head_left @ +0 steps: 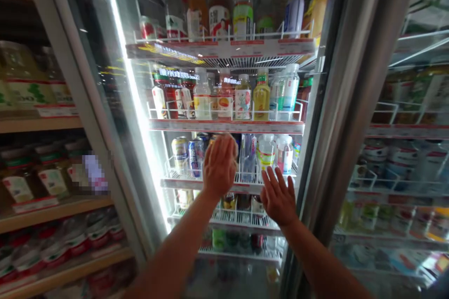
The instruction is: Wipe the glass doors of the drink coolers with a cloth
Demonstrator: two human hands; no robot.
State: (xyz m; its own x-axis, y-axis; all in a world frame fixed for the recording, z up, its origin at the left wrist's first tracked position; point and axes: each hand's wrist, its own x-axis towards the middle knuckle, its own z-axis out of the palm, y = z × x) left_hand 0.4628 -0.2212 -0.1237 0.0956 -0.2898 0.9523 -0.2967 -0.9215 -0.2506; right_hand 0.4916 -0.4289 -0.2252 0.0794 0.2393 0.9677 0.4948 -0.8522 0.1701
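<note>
I stand at an open drinks fridge. My left hand reaches into the third shelf, fingers together and curled over a drink that the hand hides. Just left of it stand a pale can and a blue can. To its right stand a clear bottle, a green-labelled bottle and a pink-labelled bottle. My right hand is lower, in front of that shelf's edge, with fingers spread and holding nothing.
Upper shelves hold rows of bottles, such as a yellow drink and a red-capped bottle. The metal door post runs down close by my right hand. The glass door stands open at left, wooden shelves of jars behind it.
</note>
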